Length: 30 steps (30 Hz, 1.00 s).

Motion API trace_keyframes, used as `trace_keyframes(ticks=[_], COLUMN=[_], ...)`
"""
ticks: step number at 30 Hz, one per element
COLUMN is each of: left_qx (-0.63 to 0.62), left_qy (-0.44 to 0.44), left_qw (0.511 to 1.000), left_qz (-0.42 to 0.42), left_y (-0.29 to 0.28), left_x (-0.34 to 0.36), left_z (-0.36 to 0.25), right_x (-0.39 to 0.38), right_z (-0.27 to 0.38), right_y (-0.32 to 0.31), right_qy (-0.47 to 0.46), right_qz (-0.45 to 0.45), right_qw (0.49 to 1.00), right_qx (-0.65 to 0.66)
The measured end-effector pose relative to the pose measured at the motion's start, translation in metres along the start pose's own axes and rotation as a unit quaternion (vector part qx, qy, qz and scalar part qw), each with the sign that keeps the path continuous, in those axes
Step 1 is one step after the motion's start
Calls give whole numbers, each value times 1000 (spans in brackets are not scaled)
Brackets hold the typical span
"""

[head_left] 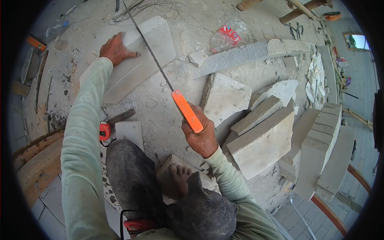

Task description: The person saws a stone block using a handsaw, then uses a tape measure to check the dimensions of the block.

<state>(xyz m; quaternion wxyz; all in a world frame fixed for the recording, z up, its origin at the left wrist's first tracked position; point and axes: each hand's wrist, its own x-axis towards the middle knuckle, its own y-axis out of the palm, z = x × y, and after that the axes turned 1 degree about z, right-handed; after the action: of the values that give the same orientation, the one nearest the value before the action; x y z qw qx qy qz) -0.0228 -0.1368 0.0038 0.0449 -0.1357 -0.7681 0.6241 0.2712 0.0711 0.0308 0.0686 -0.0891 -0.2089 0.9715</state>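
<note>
In my right hand [200, 134] I grip the orange handle of a handsaw [187, 111], fingers wrapped round it. Its long dark blade runs up and to the left, across a pale flat block [138, 76]. A straight line or groove crosses the block's top to the left of the blade. My left hand [117, 50] rests on the block's far left side, thumb stretched over the top and fingers at the edge. Whether the blade's teeth sit in a cut is too fine to tell.
Broken blocks [262, 142] lean at the right, beside a row of stacked blocks [320, 140]. Beyond lies a crushed plastic bottle [228, 37] near a long block strip [236, 58]. A red tape measure [105, 131] lies by my left knee; wire [148, 6] is at the top.
</note>
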Motion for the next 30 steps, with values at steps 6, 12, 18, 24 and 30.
trace_keyframes(ticks=[6,12,18,24,30], left_qx=[-15,1,-32,-5,-66], left_qy=[-5,-18,-24,12,23], left_qw=[999,1000,997,1000,995], left_qz=[39,-8,67,-20,68], left_y=[1,7,-10,8,0], left_x=[7,-20,5,-5,24], left_z=[-12,-18,-9,-8,18], right_x=[-69,33,-96,36,-103], right_z=[-14,10,-4,4,-12], right_y=[-26,2,-31,12,-32], right_qy=[7,0,11,-28,-10], right_qz=[-4,19,-3,-12,25], right_qw=[1000,1000,1000,999,994], right_qx=[-6,21,-16,22,-105])
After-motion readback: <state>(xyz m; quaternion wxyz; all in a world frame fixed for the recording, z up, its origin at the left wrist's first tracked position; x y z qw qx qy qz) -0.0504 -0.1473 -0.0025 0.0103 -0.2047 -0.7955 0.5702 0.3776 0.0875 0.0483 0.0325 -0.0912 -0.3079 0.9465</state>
